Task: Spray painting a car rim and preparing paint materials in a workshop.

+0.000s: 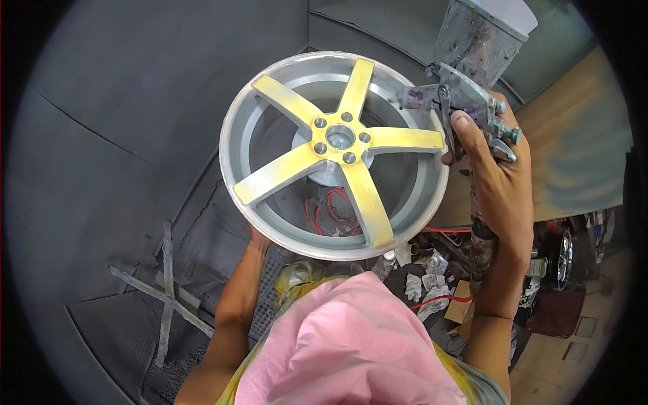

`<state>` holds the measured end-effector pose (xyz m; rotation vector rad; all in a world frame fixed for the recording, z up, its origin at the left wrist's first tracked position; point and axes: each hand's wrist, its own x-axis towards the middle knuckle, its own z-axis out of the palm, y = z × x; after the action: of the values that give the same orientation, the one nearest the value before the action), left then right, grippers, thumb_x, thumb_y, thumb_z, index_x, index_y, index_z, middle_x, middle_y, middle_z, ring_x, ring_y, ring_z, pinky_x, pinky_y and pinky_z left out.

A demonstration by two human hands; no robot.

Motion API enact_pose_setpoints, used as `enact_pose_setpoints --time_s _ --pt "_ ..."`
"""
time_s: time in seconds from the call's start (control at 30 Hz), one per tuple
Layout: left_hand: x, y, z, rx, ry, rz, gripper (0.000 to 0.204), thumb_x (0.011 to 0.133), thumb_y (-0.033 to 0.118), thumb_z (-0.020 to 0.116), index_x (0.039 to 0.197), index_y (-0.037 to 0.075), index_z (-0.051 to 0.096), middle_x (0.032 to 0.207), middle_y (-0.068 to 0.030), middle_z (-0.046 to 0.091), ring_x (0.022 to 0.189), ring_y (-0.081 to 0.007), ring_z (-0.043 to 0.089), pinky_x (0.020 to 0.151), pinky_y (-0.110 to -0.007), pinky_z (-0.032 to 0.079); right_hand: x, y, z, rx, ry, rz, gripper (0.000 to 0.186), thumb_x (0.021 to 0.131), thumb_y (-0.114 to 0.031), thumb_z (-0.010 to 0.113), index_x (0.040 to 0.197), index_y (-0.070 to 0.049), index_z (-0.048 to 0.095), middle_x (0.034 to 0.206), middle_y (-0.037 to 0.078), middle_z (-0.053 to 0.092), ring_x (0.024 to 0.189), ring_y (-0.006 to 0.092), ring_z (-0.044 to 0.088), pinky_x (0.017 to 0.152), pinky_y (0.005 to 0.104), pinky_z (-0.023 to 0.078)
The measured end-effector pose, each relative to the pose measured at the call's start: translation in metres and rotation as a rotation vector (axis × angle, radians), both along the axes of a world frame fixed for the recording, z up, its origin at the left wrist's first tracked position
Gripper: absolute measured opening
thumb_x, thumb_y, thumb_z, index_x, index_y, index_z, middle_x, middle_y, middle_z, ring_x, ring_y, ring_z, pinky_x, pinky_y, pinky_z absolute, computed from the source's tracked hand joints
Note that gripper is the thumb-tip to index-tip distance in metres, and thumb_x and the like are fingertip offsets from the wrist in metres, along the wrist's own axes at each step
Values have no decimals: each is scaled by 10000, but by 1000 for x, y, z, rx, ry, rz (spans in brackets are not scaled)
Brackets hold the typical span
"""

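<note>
A five-spoke car wheel rim (368, 199) faces up in the middle of the view. Its spoke faces and hub are yellow with whitish patches, while the barrel and outer lip are pale grey. My right hand (503, 175) is wrapped round the grip of a paint-stained spray gun (466, 101), thumb on the side. The gun's nozzle points left over the rim's right side, and a cloudy paint cup (479, 44) sits on top. My left hand (260, 237) reaches up to the rim's lower left edge; its fingers are hidden behind the rim, so their grip does not show.
A grey cross-shaped stand (170, 298) is at lower left. Red hose (449, 230) runs below and right of the rim. Crumpled paper (432, 283), a green can (537, 268) and another wheel (565, 260) lie at right. Pink cloth (358, 337) fills the lower middle.
</note>
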<state>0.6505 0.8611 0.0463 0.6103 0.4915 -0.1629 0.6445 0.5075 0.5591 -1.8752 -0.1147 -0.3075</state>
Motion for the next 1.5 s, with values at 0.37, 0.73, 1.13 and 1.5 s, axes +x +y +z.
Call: enact_pose_setpoints --time_s 0.37,0.73,1.13,1.5 --pt "-31 -24 44 196 59 67 644 1021 611 432 1432 123 524 1376 -69 595 1243 -262 588 1013 -430 516 -74 -39 8 -82 -56 -271 243 1024 -185 654 1191 -9 647 930 22 686 737 82 613 688 245 514" --pt "-122 -103 38 143 330 -103 847 984 740 330 1517 84 381 1447 -165 555 1306 -367 558 1123 -501 403 -219 -119 -48 88 -34 -448 279 1041 -136 621 1286 -6 600 953 18 651 780 81 610 715 245 527" --pt "-167 -226 48 73 168 -203 737 1060 575 340 1506 -10 379 1519 -212 499 1371 -412 514 1171 -524 409 -374 -144 -131 378 72 -452 348 1010 -133 651 1303 21 546 964 73 671 812 112 644 758 277 543" --pt "-146 -287 26 64 69 -182 578 1082 427 412 1476 8 355 1536 -196 435 1369 -429 506 1111 -524 497 -423 -115 -160 448 151 -149 407 914 -142 764 1271 -16 616 1046 122 714 897 191 696 813 327 552"
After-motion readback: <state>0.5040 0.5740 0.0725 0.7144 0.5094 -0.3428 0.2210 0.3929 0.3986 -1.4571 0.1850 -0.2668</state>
